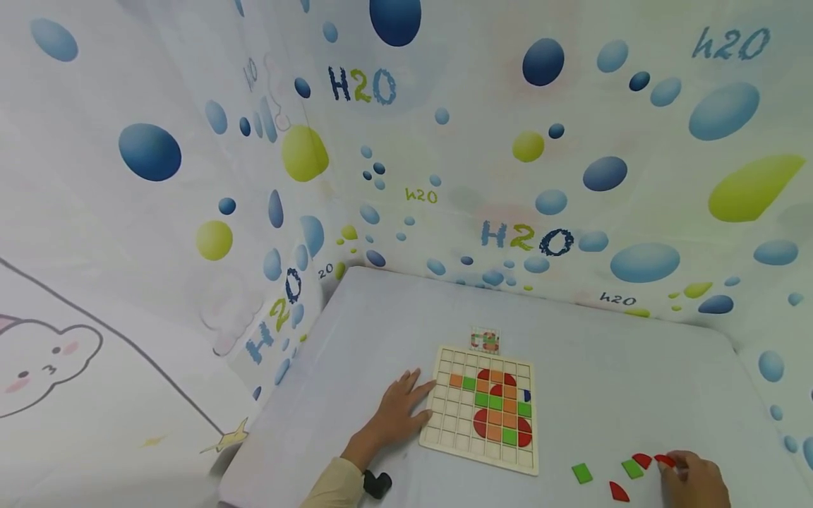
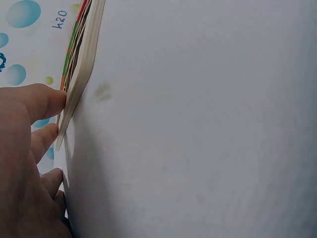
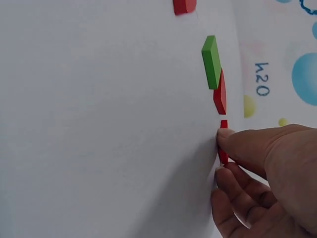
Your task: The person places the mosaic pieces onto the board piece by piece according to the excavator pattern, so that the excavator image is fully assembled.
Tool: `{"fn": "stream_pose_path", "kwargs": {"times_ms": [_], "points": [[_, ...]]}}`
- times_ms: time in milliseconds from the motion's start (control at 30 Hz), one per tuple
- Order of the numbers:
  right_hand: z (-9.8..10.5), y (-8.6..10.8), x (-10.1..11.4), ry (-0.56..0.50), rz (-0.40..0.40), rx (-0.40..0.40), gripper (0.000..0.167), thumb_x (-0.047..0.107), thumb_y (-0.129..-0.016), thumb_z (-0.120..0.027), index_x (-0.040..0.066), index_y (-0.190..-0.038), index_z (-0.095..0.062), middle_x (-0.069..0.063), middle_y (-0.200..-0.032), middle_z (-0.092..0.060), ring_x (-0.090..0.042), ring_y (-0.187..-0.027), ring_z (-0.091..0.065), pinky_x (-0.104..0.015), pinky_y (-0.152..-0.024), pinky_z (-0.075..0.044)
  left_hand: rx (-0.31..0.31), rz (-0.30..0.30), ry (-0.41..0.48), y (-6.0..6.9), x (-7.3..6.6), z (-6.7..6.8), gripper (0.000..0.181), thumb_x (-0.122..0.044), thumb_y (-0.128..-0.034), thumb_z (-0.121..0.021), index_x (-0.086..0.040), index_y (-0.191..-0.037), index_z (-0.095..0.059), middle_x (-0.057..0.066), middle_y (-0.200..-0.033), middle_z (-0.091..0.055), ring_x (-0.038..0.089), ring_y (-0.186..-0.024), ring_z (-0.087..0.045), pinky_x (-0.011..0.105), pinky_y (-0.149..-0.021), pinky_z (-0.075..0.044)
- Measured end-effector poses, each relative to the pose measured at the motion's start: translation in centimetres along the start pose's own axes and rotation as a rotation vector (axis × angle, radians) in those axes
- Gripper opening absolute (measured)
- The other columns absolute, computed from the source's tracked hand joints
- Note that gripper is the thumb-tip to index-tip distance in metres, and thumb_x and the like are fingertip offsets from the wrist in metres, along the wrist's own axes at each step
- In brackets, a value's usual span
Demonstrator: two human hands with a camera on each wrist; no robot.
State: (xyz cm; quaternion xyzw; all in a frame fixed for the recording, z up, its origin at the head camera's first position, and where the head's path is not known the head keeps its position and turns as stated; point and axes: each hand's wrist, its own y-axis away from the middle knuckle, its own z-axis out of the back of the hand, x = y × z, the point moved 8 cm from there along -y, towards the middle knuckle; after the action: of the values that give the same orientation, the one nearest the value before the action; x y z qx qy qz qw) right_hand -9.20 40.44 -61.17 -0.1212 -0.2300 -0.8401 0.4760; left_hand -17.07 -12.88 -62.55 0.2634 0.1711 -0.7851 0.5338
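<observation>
A square wooden grid board (image 1: 454,421) lies on the table, its right part partly filled with red, orange, green and blue pieces. My left hand (image 1: 399,410) rests at the board's left edge with fingers spread. In the left wrist view, the thumb (image 2: 47,101) touches the board's rim (image 2: 84,64). My right hand (image 1: 697,482) is at the lower right, pinching a red quarter-circle piece (image 3: 224,144) between thumb and fingers, at the tabletop. Close by lie another red piece (image 1: 642,461), a green square (image 1: 631,468) and a red quarter-circle (image 1: 619,492).
Another green square (image 1: 581,473) lies between the board and the other loose pieces. A small pattern card (image 1: 485,340) sits just behind the board. Beside the left sleeve is a black object (image 1: 377,485). Printed curtains (image 1: 444,155) stand behind and left of the table.
</observation>
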Motion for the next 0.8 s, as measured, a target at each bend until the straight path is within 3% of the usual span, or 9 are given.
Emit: {"fn": "stream_pose_path", "kwargs": {"times_ms": [167, 367, 567, 800], "points": [[0.5, -2.1, 1.7, 0.004, 0.075, 0.026, 0.039, 0.006, -0.095, -0.072, -0.021, -0.118, -0.055, -0.037, -0.104, -0.061, -0.045, -0.093, -0.058, -0.066, -0.092, -0.054, 0.001, -0.007, -0.010, 0.1, -0.1, 0.1, 0.057, -0.036, -0.1035, -0.061, -0.023, -0.158, -0.050, 0.020, -0.170, -0.034, 0.046, -0.158, -0.027, 0.069, -0.123, -0.025], [-0.3, -4.3, 5.6, -0.031, 0.164, 0.092, 0.045, 0.014, -0.099, -0.069, -0.021, -0.122, -0.054, -0.038, -0.107, -0.062, -0.045, -0.095, -0.062, -0.056, -0.082, -0.059, 0.022, 0.010, 0.010, 0.0, 0.1, 0.1, 0.057, -0.035, -0.1034, -0.062, -0.022, -0.158, -0.050, 0.019, -0.170, -0.033, 0.044, -0.159, -0.026, 0.068, -0.125, -0.023], [-2.5, -3.5, 13.0, -0.086, 0.343, 0.064, 0.041, 0.014, -0.101, -0.066, -0.018, -0.125, -0.058, -0.038, -0.115, -0.062, -0.046, -0.101, -0.063, -0.056, -0.086, -0.057, 0.003, -0.004, -0.008, 0.1, 0.1, 0.1, 0.057, -0.034, -0.1034, -0.063, -0.022, -0.158, -0.051, 0.020, -0.169, -0.035, 0.046, -0.157, -0.028, 0.069, -0.123, -0.025], [-6.7, -1.1, 22.1, -0.133, 0.434, 0.107, 0.034, 0.013, -0.100, -0.068, -0.007, -0.127, -0.062, -0.025, -0.116, -0.061, -0.033, -0.101, -0.061, -0.041, -0.080, -0.060, 0.028, 0.015, 0.005, 0.1, 0.1, 0.2, 0.058, -0.034, -0.1038, -0.062, -0.022, -0.159, -0.050, 0.018, -0.171, -0.032, 0.043, -0.159, -0.025, 0.065, -0.126, -0.023]]}}
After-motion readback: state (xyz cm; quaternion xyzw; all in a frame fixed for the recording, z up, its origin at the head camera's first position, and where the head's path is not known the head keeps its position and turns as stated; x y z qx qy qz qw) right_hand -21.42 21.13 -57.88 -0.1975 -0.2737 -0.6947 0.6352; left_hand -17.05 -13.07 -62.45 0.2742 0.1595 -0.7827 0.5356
